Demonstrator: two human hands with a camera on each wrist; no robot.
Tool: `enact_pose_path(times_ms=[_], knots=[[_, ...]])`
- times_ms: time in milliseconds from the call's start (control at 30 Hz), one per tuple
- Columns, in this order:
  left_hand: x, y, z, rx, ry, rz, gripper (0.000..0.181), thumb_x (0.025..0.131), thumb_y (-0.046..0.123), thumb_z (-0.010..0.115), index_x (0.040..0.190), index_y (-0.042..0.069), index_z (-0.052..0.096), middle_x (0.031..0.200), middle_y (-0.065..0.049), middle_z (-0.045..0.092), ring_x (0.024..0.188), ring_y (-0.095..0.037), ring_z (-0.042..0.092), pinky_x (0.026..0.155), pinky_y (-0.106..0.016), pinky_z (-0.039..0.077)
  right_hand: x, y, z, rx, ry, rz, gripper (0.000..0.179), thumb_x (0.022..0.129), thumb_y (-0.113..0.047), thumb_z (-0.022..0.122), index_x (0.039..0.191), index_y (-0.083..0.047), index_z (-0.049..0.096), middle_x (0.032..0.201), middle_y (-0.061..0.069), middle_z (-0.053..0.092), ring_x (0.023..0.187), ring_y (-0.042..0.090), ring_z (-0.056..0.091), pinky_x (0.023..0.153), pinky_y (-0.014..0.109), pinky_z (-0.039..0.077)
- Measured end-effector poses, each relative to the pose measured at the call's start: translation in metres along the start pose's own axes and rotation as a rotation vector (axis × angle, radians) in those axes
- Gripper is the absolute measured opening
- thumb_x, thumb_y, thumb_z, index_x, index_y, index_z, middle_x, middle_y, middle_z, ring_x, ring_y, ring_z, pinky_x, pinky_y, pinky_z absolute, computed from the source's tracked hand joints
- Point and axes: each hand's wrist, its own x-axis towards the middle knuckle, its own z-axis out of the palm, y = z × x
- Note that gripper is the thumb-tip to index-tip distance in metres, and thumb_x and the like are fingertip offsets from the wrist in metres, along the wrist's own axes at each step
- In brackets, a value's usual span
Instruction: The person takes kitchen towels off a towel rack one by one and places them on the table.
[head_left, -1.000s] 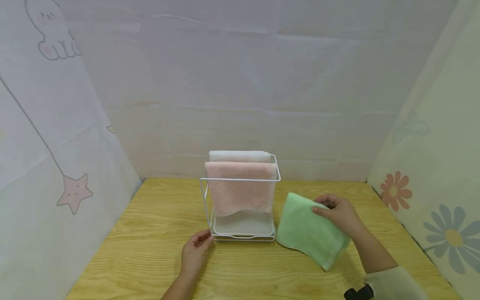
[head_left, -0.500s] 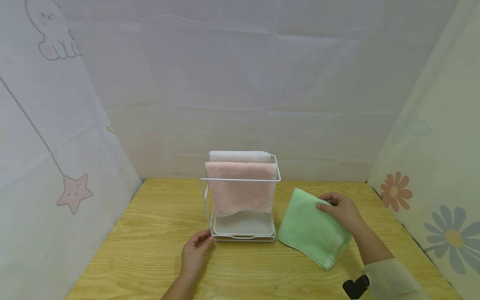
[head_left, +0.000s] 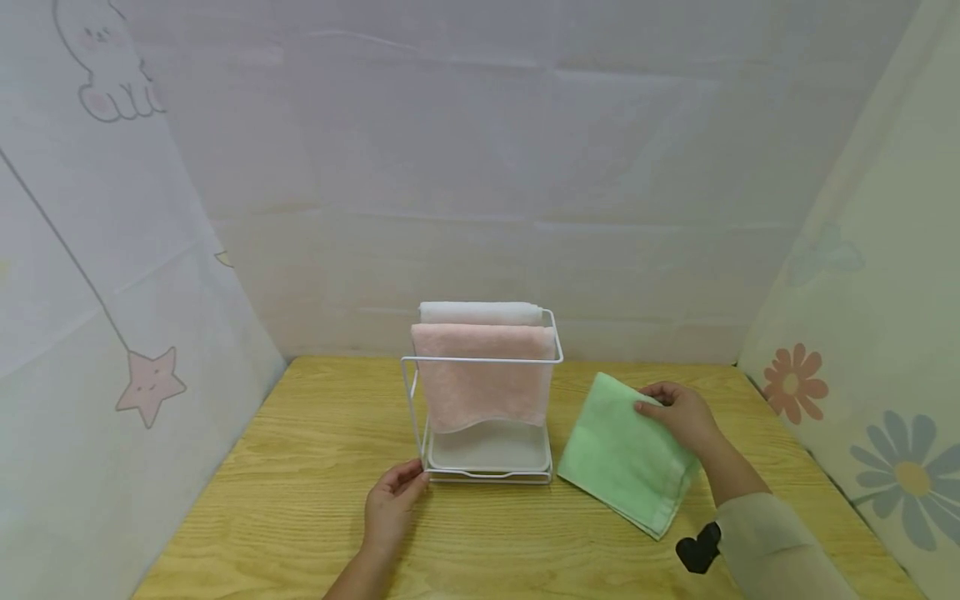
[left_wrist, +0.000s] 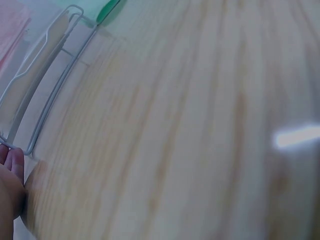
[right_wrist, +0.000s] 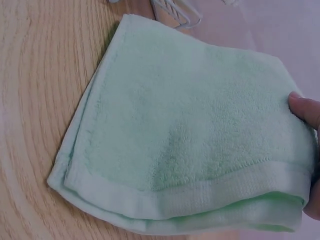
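Observation:
A white wire towel rack (head_left: 480, 360) stands mid-table, with a pink towel (head_left: 483, 383) and a white towel (head_left: 480, 312) draped over its bars. My left hand (head_left: 390, 504) pinches the rack's lower front left corner; in the left wrist view only a few fingers (left_wrist: 17, 162) show at that corner. To the right of the rack, my right hand (head_left: 681, 421) holds a folded green towel (head_left: 626, 454) by its upper edge, thumb on the near face. The towel hangs tilted, and its folded layers and hemmed border show in the right wrist view.
A shallow white tray (head_left: 487, 446) sits in the base of the rack. The wooden table (head_left: 300, 467) is bordered by a pale cloth backdrop (head_left: 480, 167) at the back and sides, with printed star and flower patterns. A black piece (head_left: 699, 548) is at the right sleeve.
The green towel has shifted slightly right, away from the rack, and its top corner has risen a little. My left hand and the rack have stayed in place.

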Motion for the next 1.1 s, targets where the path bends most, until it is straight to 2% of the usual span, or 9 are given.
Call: enact_pose_path(times_ms=[233, 400, 500, 600, 833, 1100], knots=[[-0.001, 0.001, -0.001, 0.014, -0.014, -0.007, 0.03, 0.089, 0.005, 0.07, 0.116, -0.005, 0.065, 0.116, -0.02, 0.067, 0.09, -0.004, 0.065, 0.078, -0.013, 0.055, 0.012, 0.014, 0.007, 0.036, -0.011, 0.009, 0.038, 0.092, -0.032, 0.07, 0.115, -0.002, 0.065, 0.117, 0.017, 0.065, 0.102, 0.026, 0.058, 0.078, 0.03, 0.047], [-0.001, 0.002, 0.0, 0.011, -0.004, -0.006, 0.029, 0.088, 0.004, 0.07, 0.115, -0.005, 0.065, 0.114, -0.02, 0.068, 0.089, -0.004, 0.066, 0.077, -0.013, 0.056, 0.018, 0.027, 0.014, 0.015, -0.029, 0.03, 0.039, 0.092, -0.034, 0.068, 0.116, -0.003, 0.065, 0.121, 0.02, 0.063, 0.109, 0.032, 0.057, 0.087, 0.043, 0.049], [0.0, 0.001, 0.0, 0.004, 0.001, -0.002, 0.03, 0.088, 0.004, 0.071, 0.115, -0.007, 0.065, 0.113, -0.02, 0.068, 0.087, -0.003, 0.066, 0.076, -0.014, 0.056, 0.02, 0.033, 0.016, -0.004, -0.046, 0.037, 0.041, 0.093, -0.036, 0.067, 0.118, -0.003, 0.063, 0.128, 0.023, 0.06, 0.117, 0.039, 0.054, 0.095, 0.053, 0.047], [0.0, 0.0, 0.0, -0.008, -0.001, -0.003, 0.031, 0.087, 0.005, 0.072, 0.115, -0.007, 0.064, 0.112, -0.018, 0.069, 0.086, -0.002, 0.065, 0.076, -0.014, 0.056, 0.022, 0.037, 0.017, -0.013, -0.047, 0.037, 0.042, 0.094, -0.035, 0.066, 0.119, -0.002, 0.062, 0.131, 0.026, 0.057, 0.122, 0.043, 0.051, 0.099, 0.057, 0.044], [-0.001, -0.001, 0.0, -0.013, -0.005, 0.011, 0.032, 0.087, 0.006, 0.072, 0.115, -0.008, 0.064, 0.111, -0.018, 0.069, 0.086, -0.002, 0.065, 0.076, -0.014, 0.056, 0.027, 0.049, 0.025, -0.042, -0.019, 0.065, 0.04, 0.094, -0.032, 0.066, 0.119, -0.001, 0.062, 0.124, 0.024, 0.06, 0.11, 0.037, 0.056, 0.089, 0.051, 0.048], [-0.001, 0.0, -0.001, -0.012, -0.018, -0.013, 0.035, 0.089, 0.007, 0.071, 0.119, -0.008, 0.062, 0.116, -0.02, 0.068, 0.087, 0.0, 0.065, 0.076, -0.014, 0.056, 0.023, 0.061, 0.032, -0.072, -0.028, 0.099, 0.04, 0.096, -0.031, 0.062, 0.123, -0.001, 0.06, 0.125, 0.026, 0.059, 0.109, 0.038, 0.056, 0.087, 0.051, 0.049]])
